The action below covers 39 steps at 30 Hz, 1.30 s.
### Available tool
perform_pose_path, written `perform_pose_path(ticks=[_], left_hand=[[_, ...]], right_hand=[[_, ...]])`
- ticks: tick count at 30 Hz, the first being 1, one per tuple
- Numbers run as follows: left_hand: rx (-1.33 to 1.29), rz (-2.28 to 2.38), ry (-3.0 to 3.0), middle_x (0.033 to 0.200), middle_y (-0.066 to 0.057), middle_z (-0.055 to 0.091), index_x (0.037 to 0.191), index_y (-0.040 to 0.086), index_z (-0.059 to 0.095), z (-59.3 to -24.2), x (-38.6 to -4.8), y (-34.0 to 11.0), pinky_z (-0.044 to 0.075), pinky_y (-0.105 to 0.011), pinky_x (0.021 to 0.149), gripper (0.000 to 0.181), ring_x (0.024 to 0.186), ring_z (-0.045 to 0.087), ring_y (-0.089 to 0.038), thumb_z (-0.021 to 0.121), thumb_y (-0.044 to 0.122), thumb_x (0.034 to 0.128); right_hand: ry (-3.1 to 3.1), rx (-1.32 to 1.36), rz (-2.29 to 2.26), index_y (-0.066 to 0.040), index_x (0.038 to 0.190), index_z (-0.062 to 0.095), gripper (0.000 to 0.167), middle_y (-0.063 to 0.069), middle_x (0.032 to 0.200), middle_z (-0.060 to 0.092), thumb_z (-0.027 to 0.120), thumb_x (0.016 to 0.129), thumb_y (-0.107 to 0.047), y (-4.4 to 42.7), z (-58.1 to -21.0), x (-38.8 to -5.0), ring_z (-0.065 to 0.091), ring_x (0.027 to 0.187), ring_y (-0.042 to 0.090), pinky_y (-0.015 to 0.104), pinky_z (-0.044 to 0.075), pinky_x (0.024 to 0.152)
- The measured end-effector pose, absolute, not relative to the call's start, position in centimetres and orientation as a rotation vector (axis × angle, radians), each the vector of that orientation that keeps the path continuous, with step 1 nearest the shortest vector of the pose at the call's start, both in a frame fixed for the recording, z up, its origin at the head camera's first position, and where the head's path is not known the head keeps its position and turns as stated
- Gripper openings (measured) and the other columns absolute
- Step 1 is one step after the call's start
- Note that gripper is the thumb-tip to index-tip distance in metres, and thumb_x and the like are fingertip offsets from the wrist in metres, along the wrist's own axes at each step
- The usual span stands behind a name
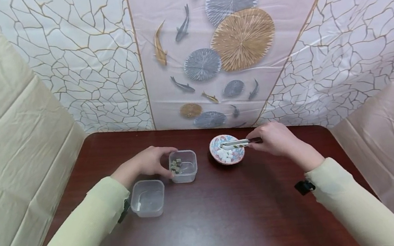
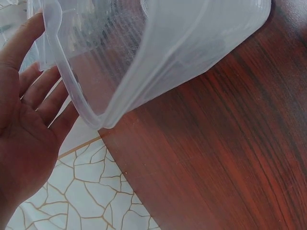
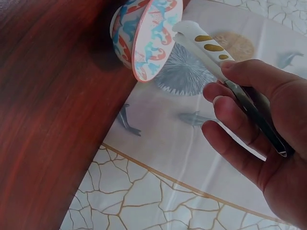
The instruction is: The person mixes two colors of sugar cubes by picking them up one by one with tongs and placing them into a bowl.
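My left hand [image 1: 153, 161] holds the left side of a clear plastic container [image 1: 191, 176], thumb on the near side and a finger on the far side. Several small greenish cubes [image 1: 176, 166] lie in its left part. With my right hand [image 1: 273, 139], I grip a pair of tongs [image 1: 240, 142] with white, gold-spotted ends [image 3: 204, 45] and a dark metallic handle. Those ends reach over a patterned bowl [image 1: 213, 142] holding several white cubes [image 1: 225, 155]. Whether anything is between the tips I cannot tell.
A second clear container [image 1: 148, 198] stands nearer, beside my left wrist, with a small whitish piece inside. Both containers and the bowl stand on a dark red-brown wooden table [image 1: 212, 222]. Patterned cloth [image 1: 96, 61] hangs behind the table's far edge, with plain cloth at both sides.
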<state>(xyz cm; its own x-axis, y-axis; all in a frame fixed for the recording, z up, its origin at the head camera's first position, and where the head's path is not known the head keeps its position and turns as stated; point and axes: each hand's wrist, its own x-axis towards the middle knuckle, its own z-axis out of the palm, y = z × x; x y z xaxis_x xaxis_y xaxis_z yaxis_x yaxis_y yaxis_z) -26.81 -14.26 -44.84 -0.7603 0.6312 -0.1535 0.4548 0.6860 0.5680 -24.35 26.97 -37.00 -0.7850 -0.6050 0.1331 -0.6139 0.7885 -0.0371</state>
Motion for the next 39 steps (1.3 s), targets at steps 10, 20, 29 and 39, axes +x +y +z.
perform_pose_path(ticks=[10, 20, 29, 39], left_hand=[[0.830, 0.740, 2.552, 0.137, -0.008, 0.072, 0.154, 0.011, 0.056, -45.1, -26.8, -14.2, 0.047, -0.048, 0.115, 0.086, 0.131, 0.063, -0.025, 0.095, 0.030, 0.0804], [0.834, 0.729, 2.557, 0.134, -0.007, 0.073, 0.154, 0.012, 0.057, -45.1, -27.0, -14.1, 0.048, -0.047, 0.114, 0.085, 0.130, 0.064, -0.024, 0.095, 0.030, 0.0801], [0.847, 0.712, 2.574, 0.136, -0.008, 0.073, 0.154, 0.011, 0.057, -45.1, -27.0, -14.3, 0.048, -0.047, 0.114, 0.086, 0.131, 0.064, -0.025, 0.095, 0.031, 0.0796], [0.855, 0.717, 2.579, 0.134, -0.008, 0.074, 0.153, 0.010, 0.057, -45.0, -26.8, -14.3, 0.048, -0.047, 0.114, 0.085, 0.130, 0.064, -0.026, 0.095, 0.030, 0.0794]], right_hand=[[-2.870, 0.969, 0.049, -0.011, 0.106, 0.084, 0.019, 0.004, 0.098, 0.082, 0.086, 0.091, -0.023, 26.1, -38.5, -26.0, 0.075, 0.080, 0.027, 0.050, 0.059, 0.068], [-2.897, 0.934, 0.136, -0.011, 0.114, 0.083, 0.026, 0.006, 0.107, 0.081, 0.082, 0.092, -0.026, 25.5, -37.6, -26.0, 0.077, 0.088, 0.031, 0.054, 0.060, 0.074], [-2.800, 1.102, 0.219, -0.009, 0.113, 0.083, 0.028, 0.006, 0.105, 0.081, 0.083, 0.091, -0.026, 21.6, -36.4, -24.7, 0.076, 0.088, 0.026, 0.049, 0.060, 0.073], [-2.734, 1.283, 0.187, -0.022, 0.093, 0.078, 0.005, -0.010, 0.080, 0.070, 0.080, 0.088, -0.021, 17.2, -37.3, -24.3, 0.059, 0.067, 0.010, 0.038, 0.051, 0.056]])
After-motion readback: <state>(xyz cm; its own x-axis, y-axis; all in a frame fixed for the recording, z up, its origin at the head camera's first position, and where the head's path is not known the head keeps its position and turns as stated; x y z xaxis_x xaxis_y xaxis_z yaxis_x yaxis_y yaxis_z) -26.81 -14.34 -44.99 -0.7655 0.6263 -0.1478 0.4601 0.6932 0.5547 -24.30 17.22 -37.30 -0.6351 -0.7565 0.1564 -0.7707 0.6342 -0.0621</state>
